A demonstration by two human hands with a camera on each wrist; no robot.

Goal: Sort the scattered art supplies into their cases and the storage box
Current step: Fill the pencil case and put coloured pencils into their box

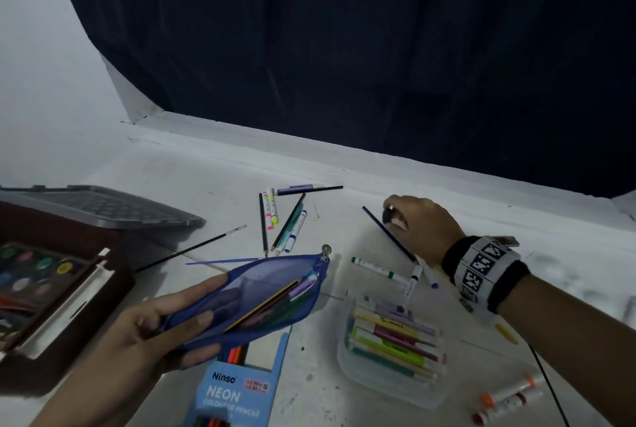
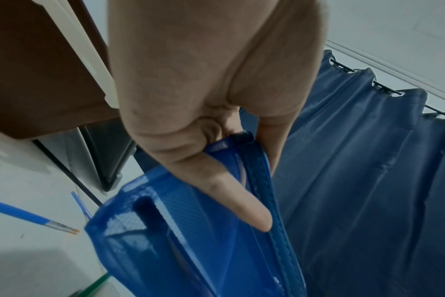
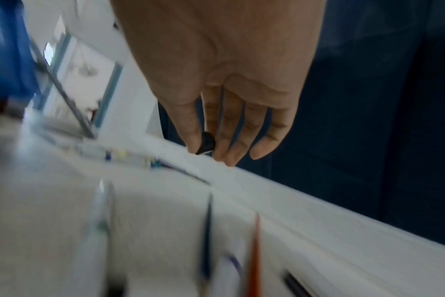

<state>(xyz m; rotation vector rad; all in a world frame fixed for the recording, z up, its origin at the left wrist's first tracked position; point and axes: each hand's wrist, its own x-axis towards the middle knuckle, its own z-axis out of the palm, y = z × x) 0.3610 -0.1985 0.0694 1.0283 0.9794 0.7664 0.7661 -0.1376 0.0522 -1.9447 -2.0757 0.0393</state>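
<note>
The left hand (image 1: 144,333) is gripping the blue mesh pouch (image 1: 254,296), unzipped (pencils inside). The right hand (image 1: 418,223) is pinching a small black object (image 1: 388,216) above the table (image 1: 213,172); next, probably dropping it into the pouch.

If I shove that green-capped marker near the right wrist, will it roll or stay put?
Probably rolls: the green-capped marker looks round-barrelled and lies loose on the smooth table. It looks light and stiff, but would likely bump the crossing marker at its end.

Right-wrist tabletop pens (image 3: 206,237) motion-blurred; small black object (image 3: 205,143) in right hand (image 3: 224,84) unidentifiable.
</note>
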